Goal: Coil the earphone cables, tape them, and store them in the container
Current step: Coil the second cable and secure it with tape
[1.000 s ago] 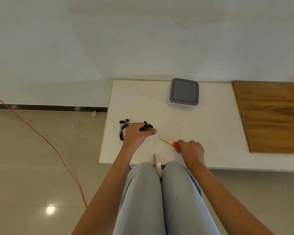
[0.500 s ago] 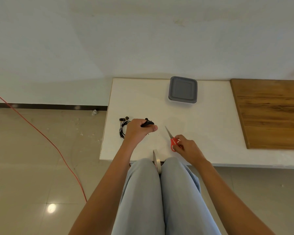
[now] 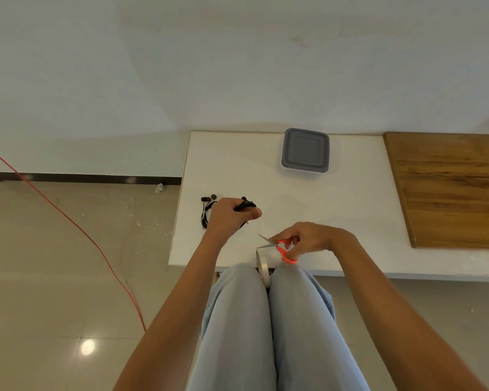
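My left hand (image 3: 229,218) grips a coil of black earphone cable (image 3: 246,205) above the white table (image 3: 336,221). A second black earphone set (image 3: 207,210), with a white band on it, lies on the table just left of that hand. My right hand (image 3: 312,238) holds red-handled scissors (image 3: 280,246) with the blades parted and pointing left. A roll of tape (image 3: 262,266) stands on edge between my knees at the table's front edge, just below the blades. The grey lidded container (image 3: 305,153) sits at the back of the table.
A wooden board (image 3: 449,190) covers the right part of the table. An orange cord (image 3: 68,221) runs across the tiled floor on the left. My legs (image 3: 266,334) in light trousers fill the space below the table edge.
My right hand lifted the scissors off the table, turned them to point left and brought them down over the tape roll. My left hand kept its grip on the coil.
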Tool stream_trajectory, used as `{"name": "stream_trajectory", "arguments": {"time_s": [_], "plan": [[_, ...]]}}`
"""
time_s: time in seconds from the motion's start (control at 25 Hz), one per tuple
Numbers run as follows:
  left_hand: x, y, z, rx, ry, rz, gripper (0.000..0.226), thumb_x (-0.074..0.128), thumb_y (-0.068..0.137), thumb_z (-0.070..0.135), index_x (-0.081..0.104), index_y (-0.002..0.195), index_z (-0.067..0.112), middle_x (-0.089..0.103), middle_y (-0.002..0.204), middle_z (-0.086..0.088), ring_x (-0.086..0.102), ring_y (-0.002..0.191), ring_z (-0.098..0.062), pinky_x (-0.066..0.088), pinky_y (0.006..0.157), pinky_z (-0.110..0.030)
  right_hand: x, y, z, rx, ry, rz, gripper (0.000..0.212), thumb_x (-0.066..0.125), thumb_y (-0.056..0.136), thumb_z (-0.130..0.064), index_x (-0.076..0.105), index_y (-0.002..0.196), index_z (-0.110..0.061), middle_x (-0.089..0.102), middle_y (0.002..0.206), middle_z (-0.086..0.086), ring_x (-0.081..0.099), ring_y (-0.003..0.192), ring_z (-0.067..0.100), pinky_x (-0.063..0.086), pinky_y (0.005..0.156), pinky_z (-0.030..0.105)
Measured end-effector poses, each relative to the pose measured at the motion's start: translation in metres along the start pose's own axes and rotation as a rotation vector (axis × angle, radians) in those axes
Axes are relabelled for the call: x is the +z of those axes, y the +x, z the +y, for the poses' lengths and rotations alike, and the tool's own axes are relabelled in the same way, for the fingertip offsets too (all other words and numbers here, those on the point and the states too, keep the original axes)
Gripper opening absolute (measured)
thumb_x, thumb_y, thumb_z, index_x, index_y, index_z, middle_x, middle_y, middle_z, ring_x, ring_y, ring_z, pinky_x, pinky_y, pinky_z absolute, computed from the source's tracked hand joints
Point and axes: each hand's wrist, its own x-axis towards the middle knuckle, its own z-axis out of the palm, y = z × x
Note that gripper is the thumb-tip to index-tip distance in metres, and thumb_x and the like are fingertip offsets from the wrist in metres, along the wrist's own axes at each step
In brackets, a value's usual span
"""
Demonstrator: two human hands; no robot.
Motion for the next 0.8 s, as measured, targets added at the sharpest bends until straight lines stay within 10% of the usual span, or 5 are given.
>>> {"name": "stream_trajectory", "arguments": {"time_s": [0.4,0.8], "plan": [[-0.002,0.002,-0.002,-0.048,0.006,0.024,0.034,0.08,0.074,0.027,0.061,0.068,0.0,0.047,0.057,-0.003,0.041,0.048,-0.009,0.035,0.05,-0.017,-0.014,0.017,-0.015,-0.039,-0.088,-0.06,0.044,0.061,0.085,-0.011,0.062,0.127,-0.026,0.063,0.072,-0.029,0.052,0.063,-0.008,0.036,0.068,0.012],[-0.01,0.003,0.009,-0.06,-0.12,0.158,0.026,0.078,0.076,0.033,0.071,0.077,0.008,0.059,0.063,-0.001,0.049,0.052,-0.006,0.04,0.049,-0.012,-0.019,0.008,-0.01,0.037,0.023,0.119,0.028,0.074,0.076,-0.009,0.076,0.102,-0.02,0.075,0.079,0.0,0.056,0.063,0.008,0.044,0.056,0.017]]}}
